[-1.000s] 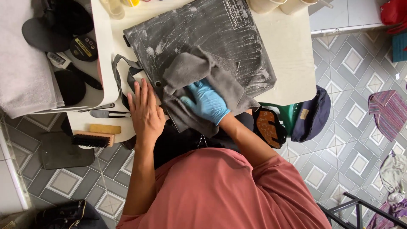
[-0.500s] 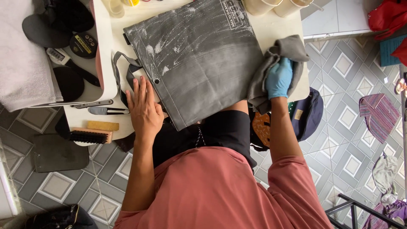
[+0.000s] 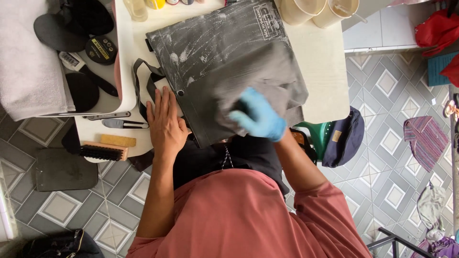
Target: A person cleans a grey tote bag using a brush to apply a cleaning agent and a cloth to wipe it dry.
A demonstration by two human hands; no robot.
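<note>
I see a flat black bag (image 3: 215, 52), smeared with white streaks, lying tilted on the table (image 3: 325, 62) with its straps at the left edge, a crumpled grey cloth (image 3: 267, 81) bunched over its lower right part.

Person in a pink shirt leans over a white table (image 3: 330, 71). Left hand (image 3: 166, 124), bare, lies flat on the near edge of a dark grey tote bag (image 3: 215, 62), by its black straps. Right hand (image 3: 258, 117), in a blue glove, presses a grey cloth (image 3: 272, 81) onto the bag, blurred w/ motion. Brush (image 3: 103, 152) & scissors (image 3: 122, 124) sit just left of the bare hand.
</note>
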